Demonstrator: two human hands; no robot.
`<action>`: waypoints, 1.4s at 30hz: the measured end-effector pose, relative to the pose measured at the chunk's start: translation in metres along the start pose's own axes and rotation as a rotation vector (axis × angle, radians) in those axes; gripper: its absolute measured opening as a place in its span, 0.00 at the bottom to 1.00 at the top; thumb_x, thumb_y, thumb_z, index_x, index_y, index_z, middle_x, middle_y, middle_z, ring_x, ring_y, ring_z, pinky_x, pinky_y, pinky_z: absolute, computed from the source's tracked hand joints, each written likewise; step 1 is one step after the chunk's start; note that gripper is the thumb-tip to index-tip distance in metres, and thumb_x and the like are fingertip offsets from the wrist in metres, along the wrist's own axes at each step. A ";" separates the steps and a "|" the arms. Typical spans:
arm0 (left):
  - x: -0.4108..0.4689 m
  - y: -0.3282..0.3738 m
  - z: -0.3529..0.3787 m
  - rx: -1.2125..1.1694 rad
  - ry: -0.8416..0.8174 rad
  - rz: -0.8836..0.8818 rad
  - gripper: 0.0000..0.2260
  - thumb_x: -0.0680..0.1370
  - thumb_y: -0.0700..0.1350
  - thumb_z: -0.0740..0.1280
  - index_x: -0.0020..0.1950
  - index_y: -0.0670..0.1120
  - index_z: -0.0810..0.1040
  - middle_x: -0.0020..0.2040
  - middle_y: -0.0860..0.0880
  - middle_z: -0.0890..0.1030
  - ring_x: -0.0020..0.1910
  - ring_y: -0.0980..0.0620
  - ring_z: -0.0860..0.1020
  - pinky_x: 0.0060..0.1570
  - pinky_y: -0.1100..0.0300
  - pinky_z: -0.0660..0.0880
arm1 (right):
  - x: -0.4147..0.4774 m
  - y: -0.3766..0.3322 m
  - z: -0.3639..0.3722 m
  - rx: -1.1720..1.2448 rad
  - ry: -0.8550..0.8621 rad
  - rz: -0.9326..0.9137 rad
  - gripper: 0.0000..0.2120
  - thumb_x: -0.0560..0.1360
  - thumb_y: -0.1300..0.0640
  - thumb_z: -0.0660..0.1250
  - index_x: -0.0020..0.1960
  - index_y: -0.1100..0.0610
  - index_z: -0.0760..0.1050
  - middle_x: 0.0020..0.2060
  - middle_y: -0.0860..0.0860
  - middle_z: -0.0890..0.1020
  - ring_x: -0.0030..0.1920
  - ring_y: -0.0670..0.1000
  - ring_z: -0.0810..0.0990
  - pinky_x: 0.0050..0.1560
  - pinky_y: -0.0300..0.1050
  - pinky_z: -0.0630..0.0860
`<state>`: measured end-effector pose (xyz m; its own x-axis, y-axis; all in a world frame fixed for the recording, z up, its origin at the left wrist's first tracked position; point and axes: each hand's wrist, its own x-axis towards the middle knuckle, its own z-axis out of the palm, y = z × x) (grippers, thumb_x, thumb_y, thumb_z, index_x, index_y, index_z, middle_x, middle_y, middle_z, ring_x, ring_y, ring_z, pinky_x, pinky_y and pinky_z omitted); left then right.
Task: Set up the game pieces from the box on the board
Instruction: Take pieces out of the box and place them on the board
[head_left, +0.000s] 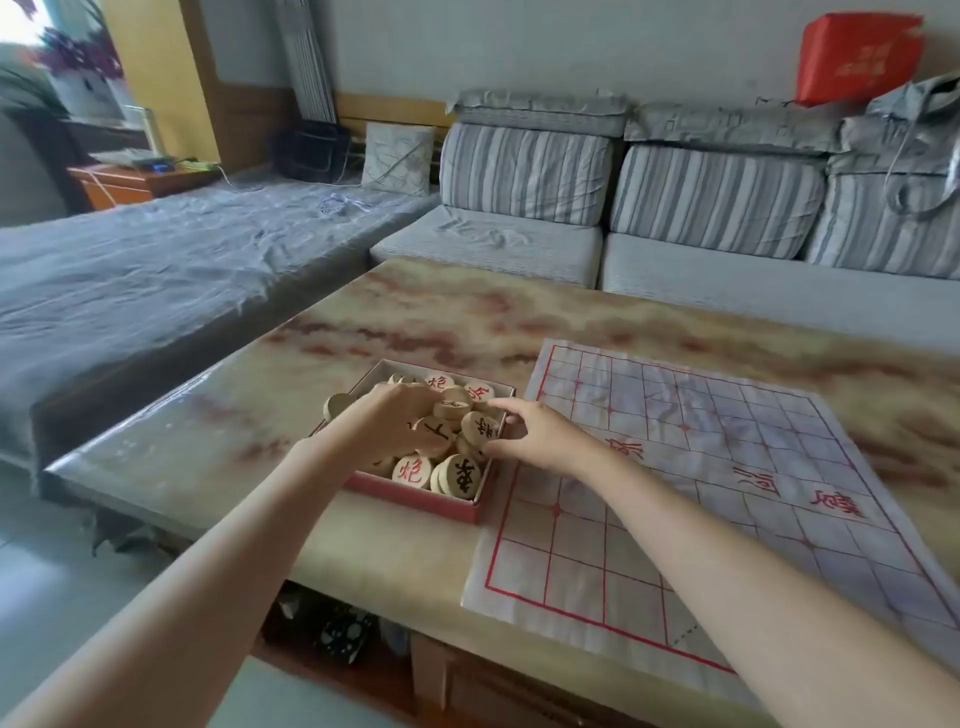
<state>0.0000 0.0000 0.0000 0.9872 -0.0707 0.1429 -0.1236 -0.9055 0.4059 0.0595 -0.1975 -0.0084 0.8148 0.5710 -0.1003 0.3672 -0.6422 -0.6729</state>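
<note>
The left hand (395, 423) is down in the pile with its fingers bent over the round wooden pieces (413, 470), and I cannot tell if its grip has hold of one. The right hand (537, 434) has its grip half closed, with finger and thumb pinching a tilted piece (477, 428) at the right side of the red box (415, 498), where all the pieces lie in a heap. The box sits on the table (208, 415), the paper board (727, 426) with red lines lies flat just to its right and touches it, and a grey sofa (519, 244) stands behind the table.
</note>
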 end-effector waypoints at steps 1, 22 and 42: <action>-0.003 -0.002 0.000 -0.014 0.002 0.022 0.18 0.69 0.48 0.73 0.56 0.43 0.79 0.51 0.46 0.82 0.49 0.49 0.77 0.51 0.59 0.71 | 0.002 0.000 0.003 0.004 0.017 -0.004 0.31 0.72 0.52 0.70 0.72 0.51 0.63 0.66 0.54 0.73 0.68 0.51 0.69 0.62 0.42 0.65; -0.009 -0.013 0.022 -0.135 0.198 -0.029 0.24 0.63 0.48 0.78 0.57 0.46 0.79 0.53 0.50 0.81 0.52 0.52 0.76 0.49 0.63 0.67 | 0.006 0.005 0.026 0.080 0.261 -0.057 0.23 0.68 0.56 0.74 0.62 0.56 0.75 0.57 0.52 0.78 0.59 0.49 0.74 0.54 0.38 0.68; -0.085 0.108 0.087 -0.320 0.107 0.071 0.23 0.66 0.55 0.74 0.59 0.52 0.76 0.50 0.57 0.77 0.53 0.58 0.71 0.54 0.64 0.69 | -0.181 0.075 -0.018 0.057 0.239 0.097 0.22 0.69 0.54 0.73 0.61 0.47 0.74 0.55 0.44 0.76 0.57 0.43 0.74 0.60 0.36 0.67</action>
<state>-0.0889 -0.1283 -0.0466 0.9610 -0.0691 0.2677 -0.2334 -0.7218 0.6515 -0.0528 -0.3582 -0.0279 0.9302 0.3671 0.0051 0.2621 -0.6544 -0.7093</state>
